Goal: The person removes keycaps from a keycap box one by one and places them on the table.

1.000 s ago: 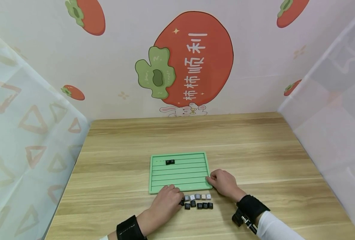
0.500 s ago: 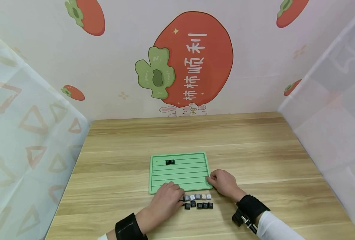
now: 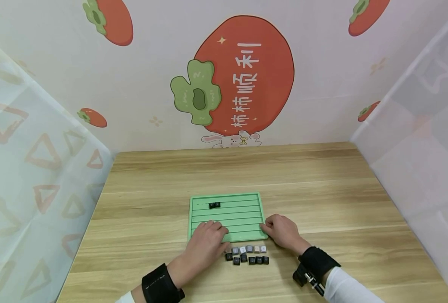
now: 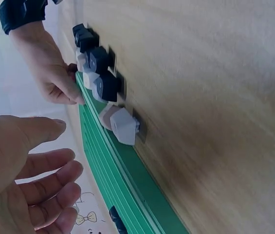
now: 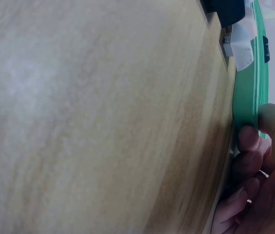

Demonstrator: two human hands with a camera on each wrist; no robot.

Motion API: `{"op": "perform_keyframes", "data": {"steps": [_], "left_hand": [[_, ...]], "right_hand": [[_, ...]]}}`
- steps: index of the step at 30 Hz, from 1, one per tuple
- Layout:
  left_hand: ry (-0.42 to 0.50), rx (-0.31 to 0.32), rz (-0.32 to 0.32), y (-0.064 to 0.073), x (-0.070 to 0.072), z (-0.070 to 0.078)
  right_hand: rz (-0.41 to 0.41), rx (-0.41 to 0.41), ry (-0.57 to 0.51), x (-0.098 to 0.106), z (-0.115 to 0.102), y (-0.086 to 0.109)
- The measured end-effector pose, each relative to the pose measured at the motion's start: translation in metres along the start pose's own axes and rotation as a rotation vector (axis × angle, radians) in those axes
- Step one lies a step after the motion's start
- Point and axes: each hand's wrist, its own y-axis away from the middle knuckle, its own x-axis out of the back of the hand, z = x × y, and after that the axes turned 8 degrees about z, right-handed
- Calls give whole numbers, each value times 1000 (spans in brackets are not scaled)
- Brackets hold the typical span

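A green ridged board [image 3: 242,214] lies on the table, with two black keycaps [image 3: 214,205] side by side near its upper left. My left hand [image 3: 206,242] reaches over the board's near edge in the head view. Its thumb and fingers are apart with nothing between them in the left wrist view. My right hand [image 3: 282,230] pinches the board's near right corner, thumb on top and fingers below in the right wrist view. Just in front of the board stand a row of pale keycaps [image 3: 249,249] and a row of black keycaps [image 3: 259,260].
The wooden table [image 3: 152,189] surrounds the board on all sides. A printed backdrop [image 3: 140,84] rises behind it, with pale curtains [image 3: 38,168] on the left and right. Black bands [image 3: 161,284] wrap both wrists.
My left hand has moved forward from the left end of the keycap rows over the board's near edge, uncovering a black keycap. My right hand stays at the corner.
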Motion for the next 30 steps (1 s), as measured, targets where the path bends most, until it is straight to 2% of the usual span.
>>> {"op": "perform_keyframes", "data": {"steps": [12,19,30], "left_hand": [[-23,35,38,-8,-2,-12],[-4,48,77,-11,-5,-16],[-20,74,46,-17,-8,-26]], "right_hand": [[1,-1,2,1,-1,0],[-12,-10,12,0,0,-2],[1,0,11,1,0,0]]}}
